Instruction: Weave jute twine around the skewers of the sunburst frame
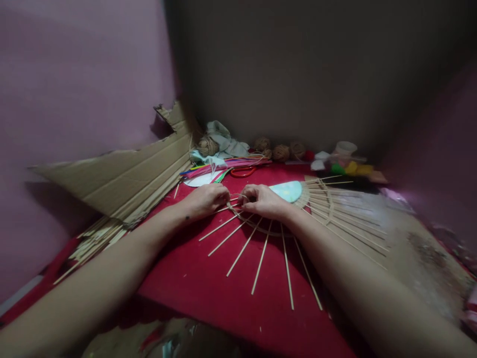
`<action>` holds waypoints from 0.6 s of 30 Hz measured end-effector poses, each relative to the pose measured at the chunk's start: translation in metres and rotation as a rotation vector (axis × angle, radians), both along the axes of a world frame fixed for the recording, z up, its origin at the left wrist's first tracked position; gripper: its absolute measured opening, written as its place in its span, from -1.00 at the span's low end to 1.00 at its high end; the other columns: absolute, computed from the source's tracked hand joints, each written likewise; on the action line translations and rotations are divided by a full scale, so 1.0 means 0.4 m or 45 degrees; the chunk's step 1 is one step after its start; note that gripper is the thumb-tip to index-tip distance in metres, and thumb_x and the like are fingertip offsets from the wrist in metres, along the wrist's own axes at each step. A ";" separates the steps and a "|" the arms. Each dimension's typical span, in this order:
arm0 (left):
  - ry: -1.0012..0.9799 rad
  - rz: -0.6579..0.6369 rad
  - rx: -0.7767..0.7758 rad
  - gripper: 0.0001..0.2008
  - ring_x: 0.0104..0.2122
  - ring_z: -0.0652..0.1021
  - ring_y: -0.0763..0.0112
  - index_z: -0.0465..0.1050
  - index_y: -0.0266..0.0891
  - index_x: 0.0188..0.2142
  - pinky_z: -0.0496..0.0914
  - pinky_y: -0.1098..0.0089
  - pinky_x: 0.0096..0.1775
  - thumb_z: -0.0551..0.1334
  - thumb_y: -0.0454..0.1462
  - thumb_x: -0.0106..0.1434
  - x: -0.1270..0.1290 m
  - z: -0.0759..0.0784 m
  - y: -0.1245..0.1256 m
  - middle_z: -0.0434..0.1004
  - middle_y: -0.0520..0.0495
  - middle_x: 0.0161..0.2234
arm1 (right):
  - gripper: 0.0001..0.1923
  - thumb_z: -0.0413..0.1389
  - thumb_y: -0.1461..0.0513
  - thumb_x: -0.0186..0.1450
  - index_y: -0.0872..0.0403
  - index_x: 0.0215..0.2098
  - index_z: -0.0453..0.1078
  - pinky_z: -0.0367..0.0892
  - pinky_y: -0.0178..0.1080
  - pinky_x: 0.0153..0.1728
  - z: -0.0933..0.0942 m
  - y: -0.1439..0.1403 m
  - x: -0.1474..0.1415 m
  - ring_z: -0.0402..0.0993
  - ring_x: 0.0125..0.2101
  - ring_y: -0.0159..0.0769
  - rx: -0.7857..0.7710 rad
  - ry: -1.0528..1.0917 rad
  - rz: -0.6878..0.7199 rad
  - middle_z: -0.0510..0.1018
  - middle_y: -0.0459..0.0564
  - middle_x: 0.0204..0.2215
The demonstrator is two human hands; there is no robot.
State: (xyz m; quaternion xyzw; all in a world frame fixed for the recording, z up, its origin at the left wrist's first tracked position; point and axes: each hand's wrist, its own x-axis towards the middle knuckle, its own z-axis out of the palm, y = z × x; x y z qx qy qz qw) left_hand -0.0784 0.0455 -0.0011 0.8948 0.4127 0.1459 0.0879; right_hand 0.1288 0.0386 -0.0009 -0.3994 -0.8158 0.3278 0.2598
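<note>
Thin wooden sticks (246,247) spread like a fan over the red cloth, joined by a curved band of twine (268,231). At the left end of this band my left hand (210,200) is closed in a pinch, fingertips by the outermost sticks. My right hand (264,201) is also closed, with thumb and finger pinching a thin strand of twine that runs between both hands. My right hand and forearm hide the fan's inner part. Just beyond them is a second stick fan (331,204) with a pale blue half-round centre (288,190).
Folded cardboard (122,179) leans at the left wall, with loose sticks (99,243) below. Twine balls (281,152), pale cloth (225,141), colourful strips (227,166) and red-handled scissors (243,172) lie at the back. A clear cup (346,148) stands back right. Red cloth (208,288) covers the table.
</note>
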 end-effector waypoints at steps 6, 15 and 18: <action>-0.165 -0.038 -0.169 -0.84 -0.39 0.44 0.45 0.49 -0.27 -0.33 0.28 0.44 -0.31 0.20 -0.23 0.18 0.007 0.031 -0.025 0.50 -0.03 -0.41 | -0.89 0.16 0.38 0.06 0.12 -0.58 0.34 0.20 -0.34 -0.36 0.016 0.002 0.015 0.35 -0.38 -0.39 0.079 -0.112 0.139 0.45 -0.07 -0.38; -0.165 -0.106 -0.170 -0.87 -0.42 0.40 0.49 0.43 -0.27 -0.45 0.26 0.46 -0.31 0.17 -0.28 0.20 0.030 0.007 -0.030 0.44 0.02 -0.46 | -0.91 0.15 0.38 0.05 0.11 -0.57 0.36 0.11 -0.34 -0.50 0.042 -0.017 0.026 0.26 -0.53 -0.44 0.051 -0.171 0.088 0.37 -0.17 -0.60; -0.173 -0.123 -0.164 -0.87 -0.42 0.40 0.49 0.42 -0.27 -0.46 0.26 0.46 -0.32 0.17 -0.30 0.19 0.028 0.006 -0.027 0.43 0.02 -0.47 | -0.91 0.15 0.34 0.08 0.10 -0.57 0.36 0.08 -0.34 -0.54 0.048 -0.044 0.035 0.20 -0.59 -0.46 0.034 -0.168 0.048 0.33 -0.20 -0.66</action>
